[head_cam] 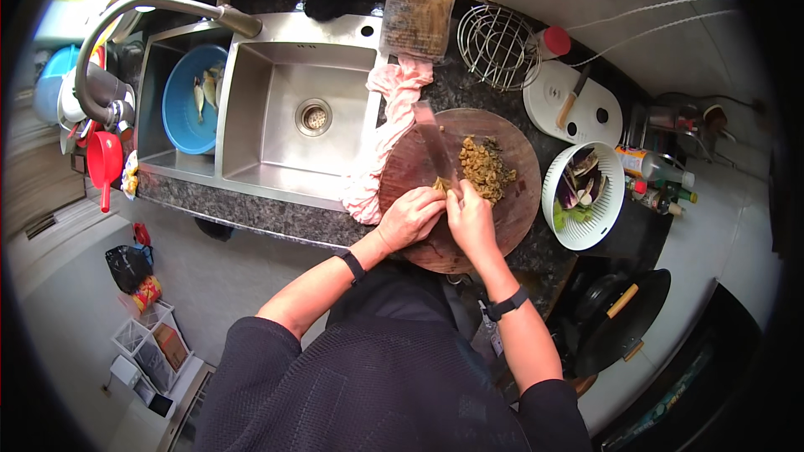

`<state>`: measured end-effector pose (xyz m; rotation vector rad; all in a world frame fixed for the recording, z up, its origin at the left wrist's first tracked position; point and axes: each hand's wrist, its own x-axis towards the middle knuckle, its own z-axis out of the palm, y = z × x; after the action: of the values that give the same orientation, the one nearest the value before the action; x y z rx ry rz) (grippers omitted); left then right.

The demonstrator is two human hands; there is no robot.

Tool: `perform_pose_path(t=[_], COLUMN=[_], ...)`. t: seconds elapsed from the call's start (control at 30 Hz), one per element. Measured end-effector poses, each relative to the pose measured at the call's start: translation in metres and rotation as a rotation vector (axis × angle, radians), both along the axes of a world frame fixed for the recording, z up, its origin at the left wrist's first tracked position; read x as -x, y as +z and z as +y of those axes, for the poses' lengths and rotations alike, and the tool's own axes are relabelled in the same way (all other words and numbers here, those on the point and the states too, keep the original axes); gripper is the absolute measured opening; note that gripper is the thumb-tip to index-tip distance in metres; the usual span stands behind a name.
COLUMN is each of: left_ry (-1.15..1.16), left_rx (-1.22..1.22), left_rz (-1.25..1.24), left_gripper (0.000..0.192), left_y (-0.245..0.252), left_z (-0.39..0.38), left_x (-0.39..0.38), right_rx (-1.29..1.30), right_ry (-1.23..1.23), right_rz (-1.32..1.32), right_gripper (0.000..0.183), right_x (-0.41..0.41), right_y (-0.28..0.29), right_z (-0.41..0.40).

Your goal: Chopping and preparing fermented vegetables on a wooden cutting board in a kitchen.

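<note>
My right hand [471, 218] is closed around the handle of a kitchen knife [433, 139], whose wide blade points away from me over a round wooden chopping board [402, 166]. Beside it, my left hand [412, 218] holds a small piece of yellowish-brown food [441, 185] against the board, with the blade close to its fingertips. A heap of chopped yellow-brown food [485, 169], darker green at the top, lies on the board to the right of the blade. A twisted pink cloth [392, 119] runs along the board's left edge.
Left of the board is a steel double sink [251, 113]; a blue basin [188, 107] there holds small fish. Rightwards stand a pale green basket [553, 201] with cut eggplant, a white appliance [603, 100] with a knife on it, a wire rack [496, 44], bottles [666, 169] and a wok [647, 307].
</note>
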<state>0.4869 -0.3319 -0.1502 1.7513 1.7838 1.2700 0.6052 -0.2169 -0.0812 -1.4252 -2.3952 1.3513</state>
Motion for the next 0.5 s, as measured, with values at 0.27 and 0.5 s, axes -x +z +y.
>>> perform_pose_path(t=[0.27,0.5], left_ry=[0.049,0.03], left_rx=[0.024,0.025], left_rz=[0.06,0.072], left_gripper=[0.031,0.033], left_y=[-0.003,-0.002], left_z=[-0.005,-0.002], left_x=[-0.003,-0.003], right_rx=[-0.012,-0.103], right_ry=[-0.003,0.033], right_rz=[-0.092,-0.131], right_gripper=[0.015,0.011], right_x=[-0.035,-0.073], right_y=[0.04,0.044], right_z=[-0.013,-0.06])
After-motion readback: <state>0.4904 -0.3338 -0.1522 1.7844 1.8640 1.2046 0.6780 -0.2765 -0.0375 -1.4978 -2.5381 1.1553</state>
